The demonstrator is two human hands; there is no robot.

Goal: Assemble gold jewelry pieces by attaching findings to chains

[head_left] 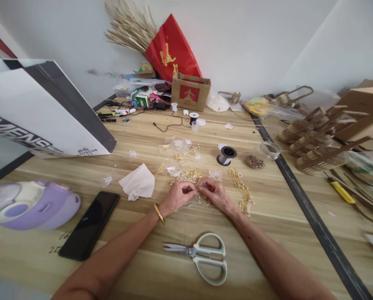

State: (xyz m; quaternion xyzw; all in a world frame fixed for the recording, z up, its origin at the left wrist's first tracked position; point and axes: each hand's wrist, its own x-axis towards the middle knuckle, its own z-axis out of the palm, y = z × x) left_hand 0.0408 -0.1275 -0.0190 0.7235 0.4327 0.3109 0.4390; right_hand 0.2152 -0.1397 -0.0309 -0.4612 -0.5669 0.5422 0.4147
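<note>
In the head view my left hand (178,196), with a gold bangle (159,214) at its wrist, and my right hand (214,193) meet at mid-table. Both are closed in a pinch, fingertips almost touching. A thin silvery beaded strand (202,203) runs up between the fingertips and curves on the wood below them. The exact grip is too small to make out. Just beyond lies a heap of small gold beads (191,176). Gold chains (241,189) lie right of my right hand. Nearer me, scissors (195,253) with pale handles rest slightly open.
A spool of wire (227,156) and a dish of mixed beads (255,161) stand behind the gold chains. Left are a white tissue (138,182), a black phone (89,226), a purple-and-white device (33,205) and a large box (49,112). Small wooden baskets (311,139) crowd the right.
</note>
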